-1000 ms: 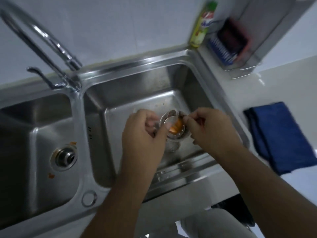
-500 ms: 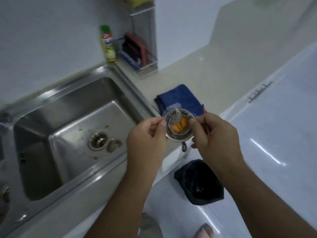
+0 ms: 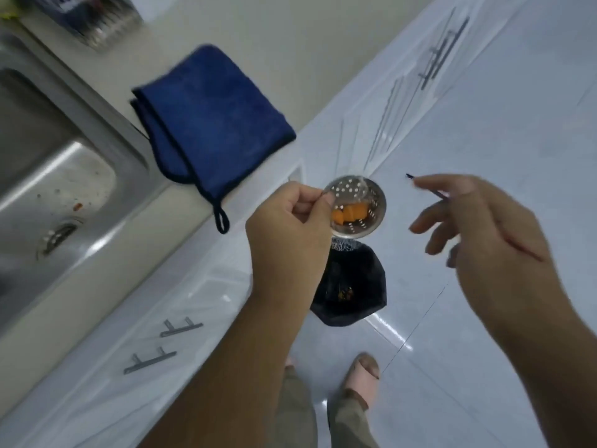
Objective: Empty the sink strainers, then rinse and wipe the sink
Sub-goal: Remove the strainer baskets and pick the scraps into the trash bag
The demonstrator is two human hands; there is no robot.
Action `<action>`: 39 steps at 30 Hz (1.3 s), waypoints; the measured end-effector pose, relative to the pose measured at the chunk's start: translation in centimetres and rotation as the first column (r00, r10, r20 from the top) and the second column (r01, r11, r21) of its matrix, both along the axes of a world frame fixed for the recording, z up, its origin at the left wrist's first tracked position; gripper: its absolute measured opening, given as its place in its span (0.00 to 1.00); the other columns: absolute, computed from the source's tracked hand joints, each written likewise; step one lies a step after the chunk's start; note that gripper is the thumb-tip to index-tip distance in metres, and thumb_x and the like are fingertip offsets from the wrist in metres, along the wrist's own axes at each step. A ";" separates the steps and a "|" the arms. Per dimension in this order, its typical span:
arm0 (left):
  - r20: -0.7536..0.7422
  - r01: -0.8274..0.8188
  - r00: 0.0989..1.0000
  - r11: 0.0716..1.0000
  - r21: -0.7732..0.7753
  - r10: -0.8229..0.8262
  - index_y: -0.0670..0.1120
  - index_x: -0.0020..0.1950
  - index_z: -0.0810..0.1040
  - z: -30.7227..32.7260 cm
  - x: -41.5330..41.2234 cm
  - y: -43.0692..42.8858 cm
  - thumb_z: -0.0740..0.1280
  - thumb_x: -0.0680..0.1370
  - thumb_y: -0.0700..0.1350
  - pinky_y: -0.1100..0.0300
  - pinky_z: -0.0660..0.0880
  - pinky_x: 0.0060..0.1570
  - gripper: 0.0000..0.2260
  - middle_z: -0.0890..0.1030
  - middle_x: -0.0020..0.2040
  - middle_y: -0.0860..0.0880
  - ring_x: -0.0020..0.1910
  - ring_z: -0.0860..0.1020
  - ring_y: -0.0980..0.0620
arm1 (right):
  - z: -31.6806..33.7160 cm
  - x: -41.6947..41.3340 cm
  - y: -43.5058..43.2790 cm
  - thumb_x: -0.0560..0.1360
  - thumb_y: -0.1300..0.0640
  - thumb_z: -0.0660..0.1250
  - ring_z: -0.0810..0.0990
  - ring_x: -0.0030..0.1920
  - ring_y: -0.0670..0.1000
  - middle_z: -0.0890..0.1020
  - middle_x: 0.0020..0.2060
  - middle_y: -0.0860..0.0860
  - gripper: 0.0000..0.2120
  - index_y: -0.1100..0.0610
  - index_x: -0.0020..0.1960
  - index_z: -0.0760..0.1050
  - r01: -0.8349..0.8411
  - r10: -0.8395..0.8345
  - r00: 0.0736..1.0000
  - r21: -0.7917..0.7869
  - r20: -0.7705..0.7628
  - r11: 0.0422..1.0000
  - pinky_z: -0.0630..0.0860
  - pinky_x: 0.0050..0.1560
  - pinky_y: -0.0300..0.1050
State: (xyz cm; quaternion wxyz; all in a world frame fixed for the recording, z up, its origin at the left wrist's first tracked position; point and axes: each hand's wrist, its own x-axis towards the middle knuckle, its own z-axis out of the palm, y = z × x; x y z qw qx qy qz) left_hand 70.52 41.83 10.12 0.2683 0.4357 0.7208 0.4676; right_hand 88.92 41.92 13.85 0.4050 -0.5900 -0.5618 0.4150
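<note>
The left hand (image 3: pixel 290 218) pinches the rim of the sink strainer (image 3: pixel 357 210) at frame centre, thumb and forefinger clamped on its left edge, with orange food scraps (image 3: pixel 350 215) lying in the bowl. The right hand (image 3: pixel 478 221) is off the strainer, to the right of it. Its fingers are spread, though a thin dark stick (image 3: pixel 426 185) seems pinched at the fingertips — motion blur keeps me from saying how firmly. The strainer hangs in the air in front of the desk (image 3: pixel 258 92), above the black-lined bin (image 3: pixel 350 289) on the floor and a little toward the top of the frame from the bin's mouth.

The main risk, as I judge it, is a miss. The bin opening is small, and the strainer sits over its upper edge, not its middle, so tipping from here could drop scraps on the white floor (image 3: pixel 484 318). A one-sided pinch on a wet metal rim is also a weak hold, and the whole strainer could slip into the bin. Wet pieces may cling to the perforations and need knocking loose, which could scatter them.

The strainer is a round shallow bowl, so it has no real long axis. Its open face points up toward the camera, tilted slightly to the lower right of the frame — not yet turned over.
</note>
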 end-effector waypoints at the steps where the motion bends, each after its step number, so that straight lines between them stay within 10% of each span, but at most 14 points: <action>1: -0.010 0.000 1.000 1.000 -0.001 0.000 0.53 0.40 0.82 -1.7 0.1 0.2 0.76 0.76 0.45 0.74 0.74 0.34 0.07 0.83 0.34 0.60 0.33 0.80 0.64 | -1.1 0.1 -0.4 0.83 0.52 0.57 0.82 0.36 0.49 0.86 0.41 0.50 0.13 0.42 0.55 0.80 0.001 -0.001 0.999 0.004 -0.049 1.000 0.73 0.36 0.31; 9: -0.097 0.031 0.995 0.999 0.009 -0.030 0.47 0.44 0.83 -10.7 0.7 0.9 0.75 0.77 0.44 0.74 0.74 0.38 0.04 0.82 0.35 0.59 0.37 0.80 0.64 | -9.6 -0.4 -3.5 0.77 0.63 0.69 0.87 0.41 0.52 0.88 0.41 0.47 0.08 0.50 0.48 0.81 0.019 -0.017 0.998 0.027 -0.067 0.999 0.81 0.35 0.50; 15: -0.095 0.064 0.994 0.997 0.029 -0.061 0.47 0.44 0.84 -11.7 1.6 1.6 0.75 0.77 0.44 0.70 0.77 0.41 0.03 0.82 0.37 0.59 0.37 0.81 0.61 | -13.0 -0.1 -1.3 0.81 0.61 0.62 0.86 0.48 0.51 0.87 0.46 0.46 0.11 0.51 0.53 0.83 -0.043 0.043 0.998 0.010 -0.056 0.999 0.77 0.41 0.33; 20: -0.118 0.117 0.987 0.992 0.043 -0.112 0.47 0.46 0.84 -12.0 2.0 1.9 0.75 0.77 0.44 0.70 0.78 0.43 0.02 0.83 0.39 0.59 0.40 0.82 0.61 | -14.4 -0.1 0.6 0.82 0.55 0.61 0.85 0.49 0.50 0.86 0.48 0.42 0.11 0.46 0.55 0.81 0.001 -0.003 0.999 0.045 0.052 0.999 0.83 0.46 0.54; 39: -0.275 0.242 0.946 0.939 0.245 -0.172 0.37 0.45 0.83 -13.3 2.3 2.1 0.74 0.78 0.38 0.78 0.71 0.47 0.05 0.82 0.41 0.43 0.44 0.78 0.54 | -14.8 0.2 0.1 0.84 0.55 0.61 0.83 0.51 0.48 0.85 0.48 0.42 0.10 0.48 0.57 0.81 0.011 -0.018 0.997 0.089 0.075 0.996 0.82 0.45 0.52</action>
